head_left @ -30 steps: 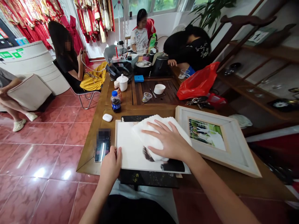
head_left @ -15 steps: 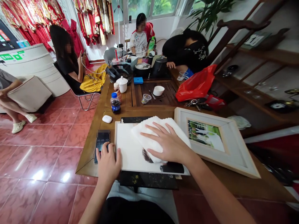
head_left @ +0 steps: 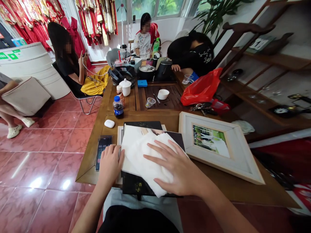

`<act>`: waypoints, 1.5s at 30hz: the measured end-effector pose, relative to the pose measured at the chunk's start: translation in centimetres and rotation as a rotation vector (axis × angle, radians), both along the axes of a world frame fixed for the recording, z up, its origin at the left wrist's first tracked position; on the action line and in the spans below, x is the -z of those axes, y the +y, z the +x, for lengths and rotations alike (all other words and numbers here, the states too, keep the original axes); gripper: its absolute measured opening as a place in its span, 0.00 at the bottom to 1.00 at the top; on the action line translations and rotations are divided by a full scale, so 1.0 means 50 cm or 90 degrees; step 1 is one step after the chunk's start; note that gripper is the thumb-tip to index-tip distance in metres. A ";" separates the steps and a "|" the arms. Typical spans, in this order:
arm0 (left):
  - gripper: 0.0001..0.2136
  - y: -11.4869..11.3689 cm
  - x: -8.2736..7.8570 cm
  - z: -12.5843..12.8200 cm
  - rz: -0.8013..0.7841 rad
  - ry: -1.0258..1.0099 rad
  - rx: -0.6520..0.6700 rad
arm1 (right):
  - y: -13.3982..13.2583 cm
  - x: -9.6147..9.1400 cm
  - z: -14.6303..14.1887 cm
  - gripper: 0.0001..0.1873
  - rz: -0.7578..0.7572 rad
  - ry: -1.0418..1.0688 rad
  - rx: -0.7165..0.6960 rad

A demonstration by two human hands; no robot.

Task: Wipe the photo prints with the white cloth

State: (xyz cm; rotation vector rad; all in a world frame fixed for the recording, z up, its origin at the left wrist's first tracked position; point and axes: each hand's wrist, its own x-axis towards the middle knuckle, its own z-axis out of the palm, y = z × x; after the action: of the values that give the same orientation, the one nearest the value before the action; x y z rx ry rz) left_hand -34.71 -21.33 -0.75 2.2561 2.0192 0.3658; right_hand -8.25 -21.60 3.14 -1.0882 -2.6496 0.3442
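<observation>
My right hand [head_left: 170, 161] lies flat with fingers spread, pressing a soft white cloth [head_left: 138, 155] onto a white-faced photo panel [head_left: 127, 142]. Dark and skin-toned parts of its picture show along the top edge; the cloth covers most of the rest. At the panel's left edge, my left hand [head_left: 110, 163] has its fingers curled and its thumb against the border. Its fingertips are beside a phone [head_left: 103, 145] showing a timer. Beneath the panel is a black board with gold flecks [head_left: 136, 186], which sticks out at top and bottom.
Right of the panel lies a pale frame [head_left: 186, 129] with a wedding photo. Beyond are a white earbud case [head_left: 109, 123], a blue-capped bottle [head_left: 118, 108], a white lidded cup [head_left: 125, 86], a small bowl [head_left: 163, 94] and a red plastic bag [head_left: 201, 89]. Several people sit around.
My right hand has drawn the cloth toward me, uncovering the panel's top edge; the cloth now hangs past its near edge. My left hand's fingers have come closer together.
</observation>
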 end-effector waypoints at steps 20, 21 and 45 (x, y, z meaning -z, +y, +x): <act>0.14 0.273 -0.038 0.032 -0.025 0.040 0.358 | -0.050 0.014 0.053 0.36 0.024 -0.007 0.056; 0.14 0.283 -0.039 0.043 -0.034 0.033 0.373 | -0.053 0.014 0.047 0.36 0.021 -0.005 0.053; 0.14 0.269 -0.138 0.150 -0.008 -0.022 0.500 | 0.020 0.035 -0.069 0.39 -0.032 0.022 -0.023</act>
State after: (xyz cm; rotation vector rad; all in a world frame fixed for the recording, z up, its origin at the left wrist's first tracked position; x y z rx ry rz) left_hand -27.22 -7.88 6.17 2.7526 0.9674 0.2996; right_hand -11.72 -20.61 1.40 -1.0409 -2.6457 0.4360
